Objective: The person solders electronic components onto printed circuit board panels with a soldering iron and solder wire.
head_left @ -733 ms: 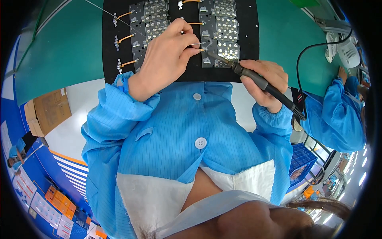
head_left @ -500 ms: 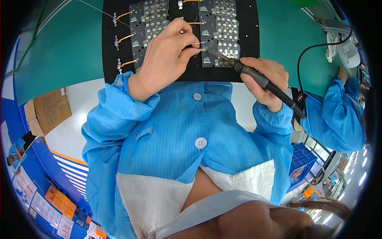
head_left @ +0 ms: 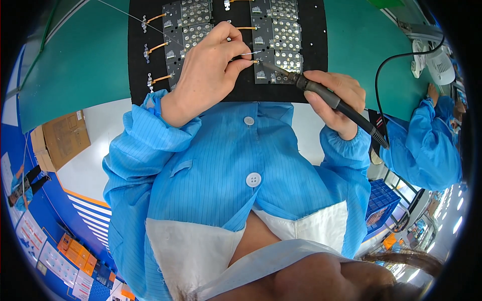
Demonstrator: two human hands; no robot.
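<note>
My left hand (head_left: 207,75) pinches between thumb and fingers a thin silvery wire (head_left: 253,52), which looks like solder wire. Just below it, an orange lead (head_left: 255,61) runs from the same fingertips to the edge of a dark circuit board (head_left: 261,74). From the right, my right hand (head_left: 344,98) grips a soldering iron (head_left: 329,99) by its dark handle. The iron's tip points at the board, close to the end of the orange lead; whether it touches cannot be made out. My left hand hides part of the boards behind it.
More circuit boards (head_left: 286,34) lie in two columns on a black mat (head_left: 315,65), several with orange leads (head_left: 161,79) ending in small metal connectors (head_left: 150,83). Green mat (head_left: 75,65) flanks both sides. A black cable (head_left: 377,90) loops at right, near a white fan-like device (head_left: 441,67) and a co-worker's sleeve (head_left: 424,133).
Both hands stay almost in place, with the iron's tip still beside the orange lead. A distant person at the far left has changed posture.
</note>
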